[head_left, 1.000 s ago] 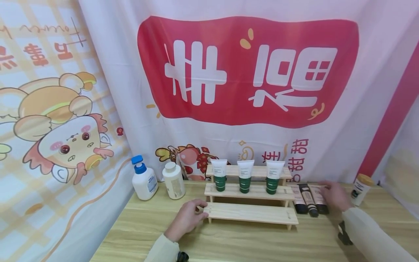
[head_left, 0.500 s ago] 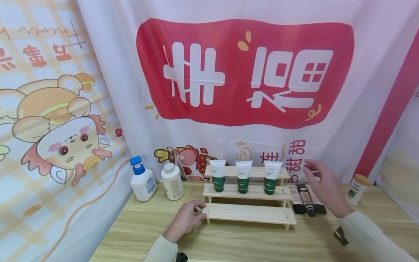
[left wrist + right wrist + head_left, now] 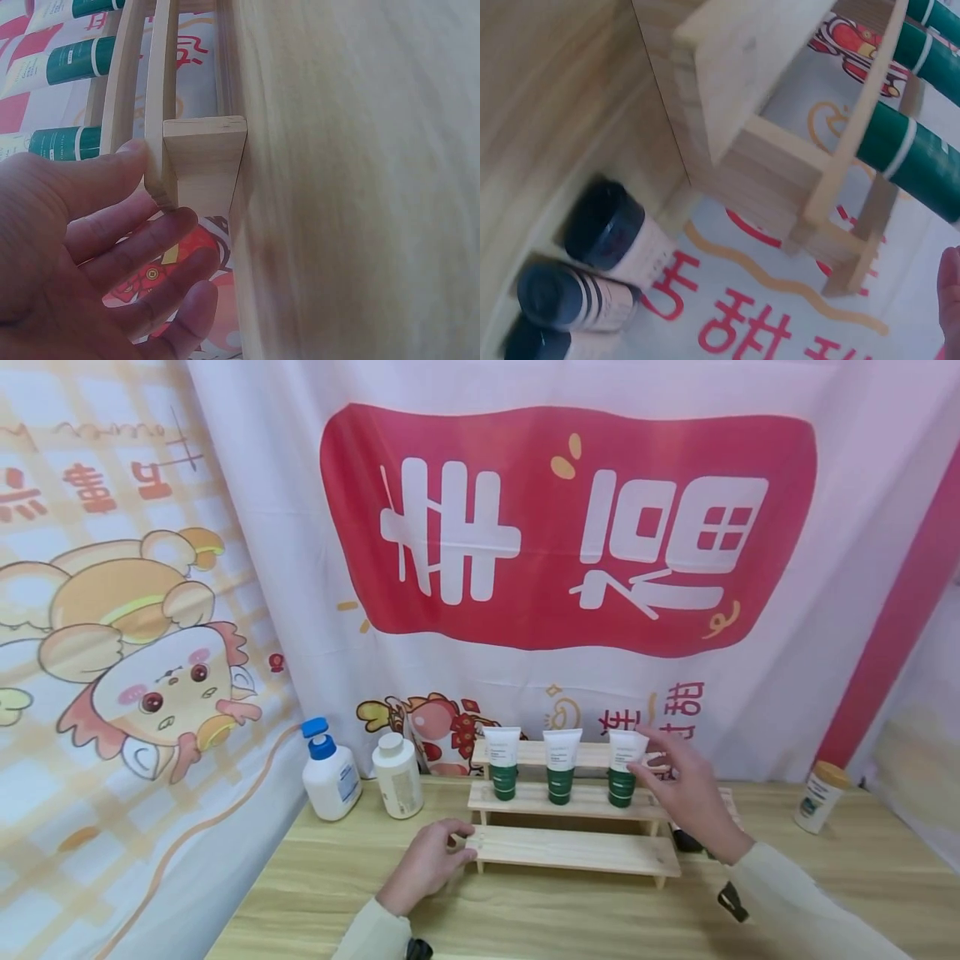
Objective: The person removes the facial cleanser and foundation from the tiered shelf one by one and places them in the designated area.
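Note:
A stepped wooden display stand (image 3: 573,847) stands on the table, its lowest step bare. Three white-and-green squeeze tubes (image 3: 561,767) stand in a row on its middle step. My left hand (image 3: 426,864) holds the left end of the lowest step between thumb and forefinger; the other fingers are loosely bent in the left wrist view. At the rightmost tube (image 3: 621,785), my right hand (image 3: 693,793) has thumb and fingers spread beside its right side. Only a fingertip (image 3: 950,292) of that hand shows in the right wrist view, apart from the tube.
Black-capped tubes (image 3: 604,225) lie right of the stand, mostly hidden behind my right hand in the head view. A blue-topped pump bottle (image 3: 332,781) and a white bottle (image 3: 398,777) stand left. A yellow-capped bottle (image 3: 821,797) stands far right, before the curtain (image 3: 750,710).
My right hand has lifted off the black-capped tubes and moved left to the rightmost white-and-green tube. My left hand has stayed at the end of the stand.

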`<state>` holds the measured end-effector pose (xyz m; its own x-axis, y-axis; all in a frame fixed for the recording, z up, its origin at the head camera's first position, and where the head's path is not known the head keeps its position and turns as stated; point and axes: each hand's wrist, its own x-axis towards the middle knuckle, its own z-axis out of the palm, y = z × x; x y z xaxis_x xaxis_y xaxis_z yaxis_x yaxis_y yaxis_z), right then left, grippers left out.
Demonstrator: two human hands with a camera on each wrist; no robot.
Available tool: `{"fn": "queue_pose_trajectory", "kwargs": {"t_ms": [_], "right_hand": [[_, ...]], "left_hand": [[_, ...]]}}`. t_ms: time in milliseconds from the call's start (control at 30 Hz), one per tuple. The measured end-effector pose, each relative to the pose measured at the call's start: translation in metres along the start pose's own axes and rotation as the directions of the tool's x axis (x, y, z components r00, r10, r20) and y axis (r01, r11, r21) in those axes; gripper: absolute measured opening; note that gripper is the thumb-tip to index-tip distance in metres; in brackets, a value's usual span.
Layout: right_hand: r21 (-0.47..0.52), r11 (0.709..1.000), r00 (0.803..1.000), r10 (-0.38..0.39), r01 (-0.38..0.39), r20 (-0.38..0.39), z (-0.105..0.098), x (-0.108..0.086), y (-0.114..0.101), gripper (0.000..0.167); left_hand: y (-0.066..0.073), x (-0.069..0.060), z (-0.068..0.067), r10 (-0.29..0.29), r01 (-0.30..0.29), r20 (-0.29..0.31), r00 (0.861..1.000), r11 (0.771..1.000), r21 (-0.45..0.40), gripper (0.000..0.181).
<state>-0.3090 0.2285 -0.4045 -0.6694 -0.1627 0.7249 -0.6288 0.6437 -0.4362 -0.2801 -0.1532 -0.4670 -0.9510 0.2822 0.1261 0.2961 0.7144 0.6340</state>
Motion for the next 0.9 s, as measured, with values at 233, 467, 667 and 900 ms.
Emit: {"fn": "queue_pose_trajectory", "kwargs": {"t_ms": [233,467,667,900], "right_hand": [[-0.004,0.998,0.997,0.061,-0.061,-0.036,0.012,-0.005,-0.001,0.057],[-0.022,0.999,0.993,-0.049,0.047,-0.106,0.009,-0.014,-0.008,0.056],[-0.049,0.997,0.989,-0.059,0.052,-0.136,-0.009,-0.029,-0.014,0.059],[-0.115,0.992,0.996,0.036,-0.045,-0.083,-0.04,-0.05,-0.024,0.058]], "left_hand": [[-0.001,0.001,0.002,0.015,-0.015,-0.007,1.0,1.0,0.001,0.03],[-0.002,0.0,0.003,-0.002,0.002,-0.009,1.0,1.0,-0.006,0.03],[0.0,0.001,0.002,-0.019,0.019,-0.003,1.0,1.0,-0.019,0.031],[-0.001,0.001,0.003,-0.013,0.013,-0.01,1.0,1.0,-0.012,0.032]]}}
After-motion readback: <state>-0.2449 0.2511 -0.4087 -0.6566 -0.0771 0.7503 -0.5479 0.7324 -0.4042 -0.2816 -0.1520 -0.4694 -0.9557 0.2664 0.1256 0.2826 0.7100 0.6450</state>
